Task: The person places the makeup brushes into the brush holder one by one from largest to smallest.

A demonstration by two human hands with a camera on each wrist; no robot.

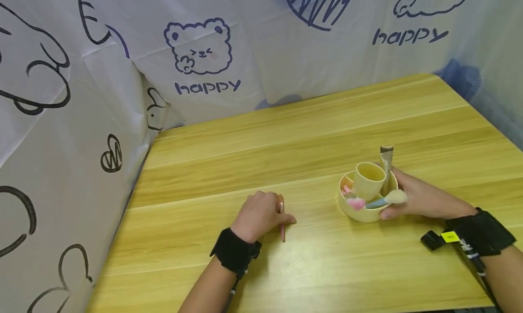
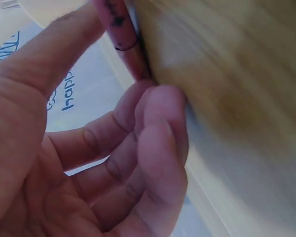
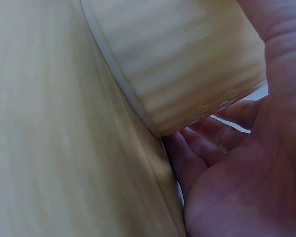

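1. Left hand (image 1: pixel 258 213): fingers curled, loosely pinching the pink stick (image 1: pixel 283 232), thumb crossing over it.
2. The pink stick lay on the counter (image 1: pixel 229 167), left of the holder and well apart from it, near end sticking out past the thumb.
3. Right hand (image 1: pixel 418 197): grasping the cream holder (image 1: pixel 361 215) from its right side, thumb on the near wall, fingers round the far side.
4. The cream holder stood on the right part of the counter, central cup (image 1: pixel 365 186) rising from its middle.
5. Contents: flat brush (image 1: pixel 386 157) upright at far right; blue-handled brush (image 1: pixel 377 203) slanting, pale head out past the right near rim; pink tuft (image 1: pixel 356 204) at the near left rim.
6. Risk, left: grip looked light and far toward one end, so the pink stick could have rolled or swivelled out if the fingers slipped.
7. Risk, right: a tilt or jerk of the cream holder might have tipped out the leaning brush; its head lay close to the thumb, easily knocked.
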